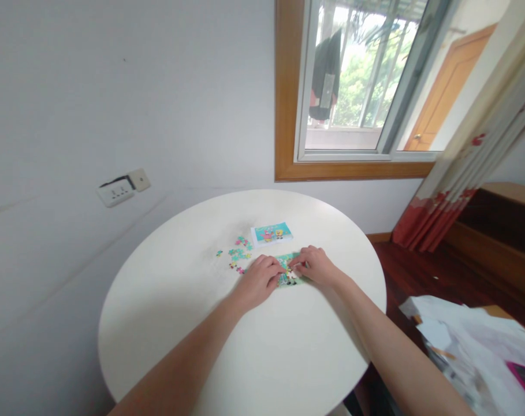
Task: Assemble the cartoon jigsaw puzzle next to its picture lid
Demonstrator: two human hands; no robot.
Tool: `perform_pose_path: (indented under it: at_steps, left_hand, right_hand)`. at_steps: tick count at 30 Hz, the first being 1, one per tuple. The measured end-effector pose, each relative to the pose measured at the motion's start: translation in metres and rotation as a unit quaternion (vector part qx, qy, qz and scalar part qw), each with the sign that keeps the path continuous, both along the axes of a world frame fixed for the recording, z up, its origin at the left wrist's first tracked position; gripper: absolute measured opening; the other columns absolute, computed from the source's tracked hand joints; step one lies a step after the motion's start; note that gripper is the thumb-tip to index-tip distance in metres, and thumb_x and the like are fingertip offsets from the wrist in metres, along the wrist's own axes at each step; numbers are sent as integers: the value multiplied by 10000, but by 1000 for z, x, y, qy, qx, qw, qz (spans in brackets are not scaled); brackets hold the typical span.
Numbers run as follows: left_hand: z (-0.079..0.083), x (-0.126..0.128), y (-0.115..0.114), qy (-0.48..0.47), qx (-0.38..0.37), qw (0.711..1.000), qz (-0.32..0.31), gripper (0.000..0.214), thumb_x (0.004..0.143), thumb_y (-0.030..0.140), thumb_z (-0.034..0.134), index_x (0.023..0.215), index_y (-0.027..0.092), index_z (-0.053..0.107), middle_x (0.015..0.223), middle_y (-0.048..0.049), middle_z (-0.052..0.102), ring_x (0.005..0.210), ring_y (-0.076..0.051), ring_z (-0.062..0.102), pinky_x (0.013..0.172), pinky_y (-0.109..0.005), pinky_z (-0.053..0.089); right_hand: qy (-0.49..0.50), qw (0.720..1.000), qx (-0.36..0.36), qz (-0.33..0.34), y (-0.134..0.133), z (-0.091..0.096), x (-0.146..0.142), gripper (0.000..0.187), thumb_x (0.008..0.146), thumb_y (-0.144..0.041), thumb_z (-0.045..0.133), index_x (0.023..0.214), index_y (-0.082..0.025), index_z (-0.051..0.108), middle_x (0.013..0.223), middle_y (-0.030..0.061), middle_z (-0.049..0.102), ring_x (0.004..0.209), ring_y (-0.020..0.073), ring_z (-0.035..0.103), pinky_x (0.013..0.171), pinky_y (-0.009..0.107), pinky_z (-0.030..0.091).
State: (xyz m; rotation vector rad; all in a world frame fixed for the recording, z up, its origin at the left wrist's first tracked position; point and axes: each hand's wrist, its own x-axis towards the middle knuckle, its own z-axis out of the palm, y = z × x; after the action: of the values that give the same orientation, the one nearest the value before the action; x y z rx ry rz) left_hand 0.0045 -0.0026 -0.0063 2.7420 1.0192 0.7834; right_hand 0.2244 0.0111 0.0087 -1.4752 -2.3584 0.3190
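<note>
A partly assembled jigsaw puzzle (283, 281), mostly green with small coloured patches, lies on the white round table (167, 312). My left hand (259, 281) rests at its left side, fingers bent together and their tips pressed on pieces. From the right, my right hand (317, 266) reaches over the upper right part, thumb and forefinger closed at a piece near the middle. My fingers hide parts of the puzzle. Several loose jigsaw pieces (239, 253), green, pink and yellow, are scattered left of my left hand.
Behind the puzzle lies a flat picture box (271, 233) with cartoon figures. A wall socket (116, 192) is at the left, and a window (357, 81) beyond the table. White bags or papers (474, 341) are heaped right of the table, below a curtain (435, 214).
</note>
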Motion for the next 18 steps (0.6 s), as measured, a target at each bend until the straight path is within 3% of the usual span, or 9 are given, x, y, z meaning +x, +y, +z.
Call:
perform_pose_path:
  at_steps: [11,18]
  left_hand:
    - [-1,0,1,-4,-9,1000,2,213,869,142,524,1015,230,651,992,-47,592,992,-202,502,902,-363,426]
    - [-3,0,3,-5,-10,1000,2,216,881,149,512,1023,228,653,999,-44,594,995,-200,501,911,-363,417]
  right_hand:
    - [-1,1000,-4,3,1,-2,1,221,826,-310,588,1000,-315,724,860,23,638,894,185,520,808,313,320]
    - [14,1000,13,-18,3,-1,4,293,841,-186,502,1018,-286,713,845,26,636,862,172,524,802,291,341]
